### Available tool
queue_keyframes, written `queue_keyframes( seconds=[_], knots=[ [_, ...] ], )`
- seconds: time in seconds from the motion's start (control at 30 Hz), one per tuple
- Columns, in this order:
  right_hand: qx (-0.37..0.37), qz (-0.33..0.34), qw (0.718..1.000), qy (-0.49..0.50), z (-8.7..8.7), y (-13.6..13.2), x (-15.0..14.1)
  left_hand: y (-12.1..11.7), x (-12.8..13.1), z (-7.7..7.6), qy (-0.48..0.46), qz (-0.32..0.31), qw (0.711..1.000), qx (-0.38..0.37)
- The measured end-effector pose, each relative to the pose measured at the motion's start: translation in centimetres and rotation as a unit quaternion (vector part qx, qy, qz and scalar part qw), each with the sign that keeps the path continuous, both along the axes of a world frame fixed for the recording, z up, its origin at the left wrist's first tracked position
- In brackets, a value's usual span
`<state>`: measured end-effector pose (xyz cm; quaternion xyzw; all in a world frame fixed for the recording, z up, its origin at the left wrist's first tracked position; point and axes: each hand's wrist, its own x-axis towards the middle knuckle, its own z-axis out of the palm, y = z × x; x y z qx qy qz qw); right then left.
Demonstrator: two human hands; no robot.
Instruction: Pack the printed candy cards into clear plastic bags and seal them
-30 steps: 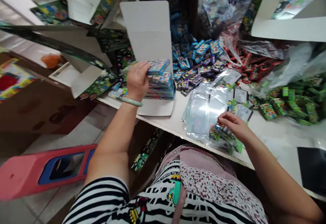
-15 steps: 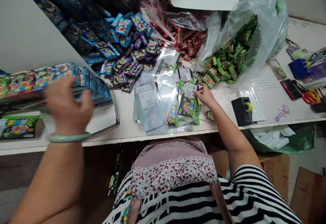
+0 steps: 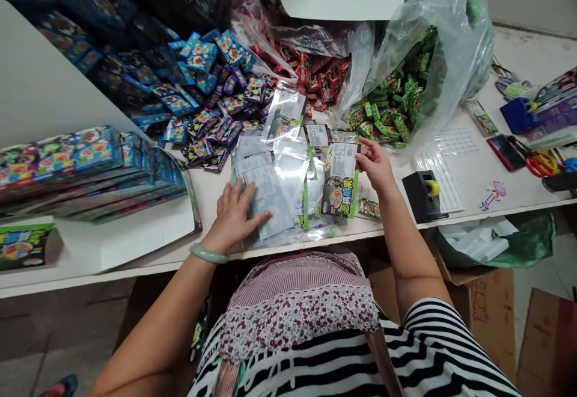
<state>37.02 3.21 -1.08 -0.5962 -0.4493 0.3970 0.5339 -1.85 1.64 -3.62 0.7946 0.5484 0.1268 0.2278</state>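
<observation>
A white tabletop point(image 3: 208, 191) spans the view, read here as a clock face around its middle. At two o'clock slumps a big clear plastic bag point(image 3: 469, 42), with small green packets point(image 3: 403, 108) heaped in its mouth. At nine o'clock a stack of printed boxes point(image 3: 90, 156) leans over a white board point(image 3: 126, 234). Loose blue packets point(image 3: 202, 57) spread between ten and eleven, purple packets point(image 3: 229, 108) just below them, and red packets point(image 3: 322, 78) toward half past twelve. In the centre lies the pile of clear flat bags point(image 3: 273, 189), overlapping and shiny. The left hand point(image 3: 234, 213), at eight o'clock, rests on this pile, fingers slightly spread and thumb stretched out across the top bag. At three o'clock the right hand point(image 3: 376, 165) has thumb and finger pinching the upper right edge of a printed bag point(image 3: 340, 189), black and green with a white panel. Beyond the right hand, also toward three, are a black tape dispenser point(image 3: 421, 195) and a smaller red-edged phone point(image 3: 507, 151).
</observation>
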Motion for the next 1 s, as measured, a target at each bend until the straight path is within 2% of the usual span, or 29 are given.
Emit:
queue_keyframes(
  seconds=[0.07,0.13,0.17,0.23,0.3,0.33,0.43,0.5,0.53,0.6,0.67,0.7,0.77,0.83,0.9,1.0],
  knots=[
    [0.035,0.033,0.999,0.002,1.4,-0.8,-1.6,-0.2,1.4,1.7,-0.077,0.022,0.996,0.041],
    [0.055,0.071,0.996,-0.013,2.3,-1.4,-3.9,-0.6,3.5,3.2,-0.205,0.012,0.979,0.021],
    [0.06,0.086,0.994,-0.024,2.6,-1.7,-5.1,-0.8,4.8,3.7,-0.278,0.012,0.96,-0.024],
    [0.073,0.102,0.99,-0.061,3.2,-2.2,-7.2,-1.1,7.0,4.5,-0.412,0.04,0.901,-0.127],
    [0.106,0.086,0.981,-0.141,3.9,-2.8,-8.5,-1.2,8.4,5.1,-0.479,0.09,0.858,-0.163],
    [0.134,0.065,0.969,-0.198,4.4,-3.1,-8.8,-1.3,8.6,5.5,-0.485,0.099,0.854,-0.158],
    [0.213,0.028,0.909,-0.357,6.0,-3.7,-9.2,-1.5,7.8,7.0,-0.428,0.054,0.895,-0.109],
    [0.228,0.076,0.89,-0.387,6.8,-3.5,-9.6,-1.6,6.7,8.2,-0.365,0.011,0.928,-0.075],
    [0.223,0.108,0.894,-0.372,7.0,-3.3,-9.9,-1.7,6.1,8.8,-0.331,-0.008,0.942,-0.053],
    [0.194,0.157,0.922,-0.297,7.2,-2.8,-10.7,-1.6,5.0,9.9,-0.265,-0.039,0.963,0.01],
    [0.14,0.201,0.952,-0.183,7.2,-2.3,-11.5,-1.4,4.0,10.6,-0.211,-0.056,0.972,0.085],
    [0.107,0.235,0.958,-0.121,7.2,-2.1,-11.9,-1.3,3.6,10.8,-0.19,-0.059,0.973,0.118],
    [0.032,0.329,0.944,-0.022,7.2,-1.7,-12.3,-1.1,2.8,11.0,-0.156,-0.067,0.972,0.165],
    [-0.028,0.405,0.914,0.017,7.2,-1.4,-12.4,-0.9,2.3,10.9,-0.127,-0.09,0.97,0.184],
    [-0.053,0.417,0.907,0.013,7.1,-1.1,-12.4,-0.9,2.0,10.6,-0.106,-0.116,0.969,0.191],
    [-0.044,0.358,0.933,0.012,7.1,-0.9,-12.4,-1.0,2.0,10.4,-0.074,-0.126,0.966,0.214]
  ],
)
